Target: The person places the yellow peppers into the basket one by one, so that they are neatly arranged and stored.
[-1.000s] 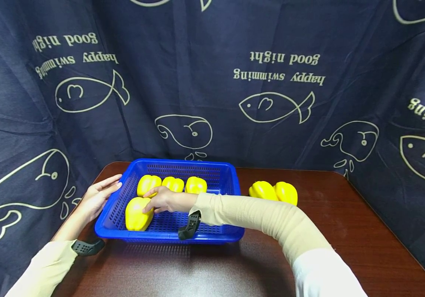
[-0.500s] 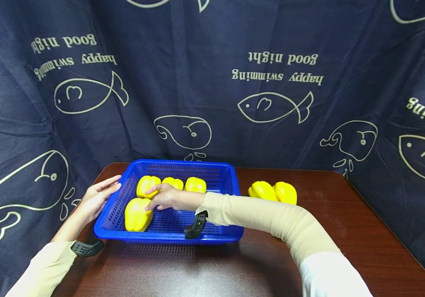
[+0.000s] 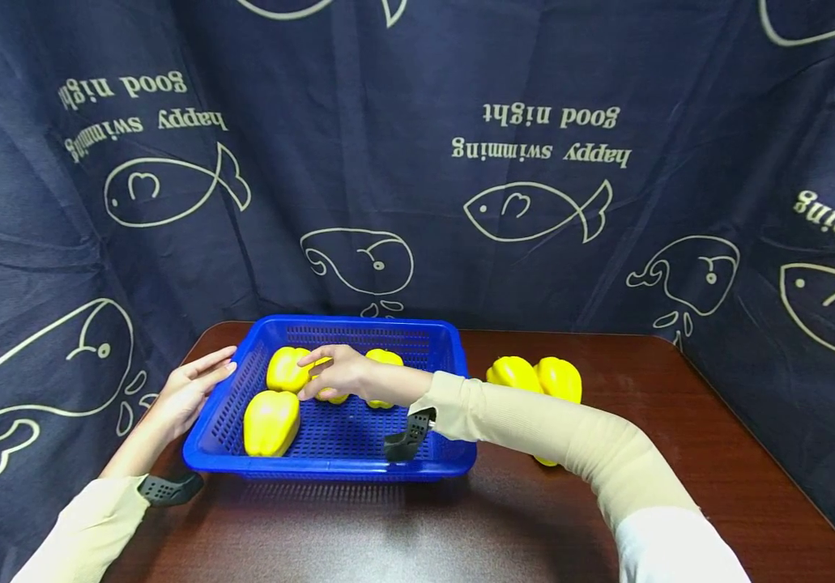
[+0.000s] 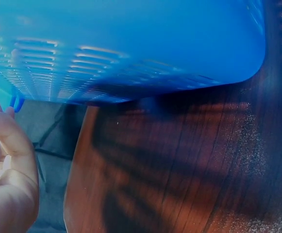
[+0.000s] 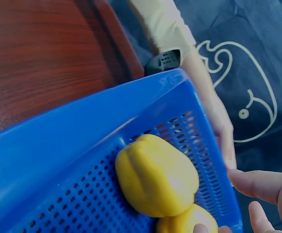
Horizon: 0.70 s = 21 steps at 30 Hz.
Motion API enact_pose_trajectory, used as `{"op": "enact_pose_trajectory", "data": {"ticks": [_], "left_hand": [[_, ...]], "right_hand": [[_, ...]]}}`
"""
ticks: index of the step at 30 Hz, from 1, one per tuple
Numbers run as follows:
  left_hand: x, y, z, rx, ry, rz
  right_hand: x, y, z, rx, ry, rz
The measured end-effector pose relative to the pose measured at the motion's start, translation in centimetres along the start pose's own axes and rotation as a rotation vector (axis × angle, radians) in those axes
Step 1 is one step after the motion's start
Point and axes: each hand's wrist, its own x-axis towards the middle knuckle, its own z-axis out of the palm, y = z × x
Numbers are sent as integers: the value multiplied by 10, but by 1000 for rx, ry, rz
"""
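A blue perforated plastic basket (image 3: 322,465) stands on the table with several yellow bell peppers in it. One bell pepper (image 3: 271,423) lies in its front left corner; behind it are another (image 3: 287,370) and two more (image 3: 385,358) along the back, partly hidden by my right hand. That hand (image 3: 340,375) hovers over the basket's left half, fingers loosely extended and holding nothing. In the right wrist view, the front bell pepper (image 5: 155,177) sits apart from the fingers. My left hand (image 3: 185,397) rests against the basket's left rim with straight fingers.
Right of the basket, two yellow bell peppers (image 3: 513,372) (image 3: 560,379) lie side by side on the brown wooden table (image 3: 650,413). A bit of yellow (image 3: 545,462) shows below my right forearm. A dark blue fish-print curtain (image 3: 417,162) hangs behind.
My right hand has let go of the front left bell pepper and moved up and to the right. The left hand keeps its place on the rim.
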Motion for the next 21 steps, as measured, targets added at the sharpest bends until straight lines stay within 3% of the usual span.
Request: {"op": "enact_pose_trajectory", "data": {"ticks": [11, 21], "left_hand": [[-1, 1, 3, -13, -1, -4], [0, 1, 2, -11, 2, -21]], "right_hand": [[-17, 0, -21, -45, 34, -83], [-34, 1, -43, -157, 91, -165]]}}
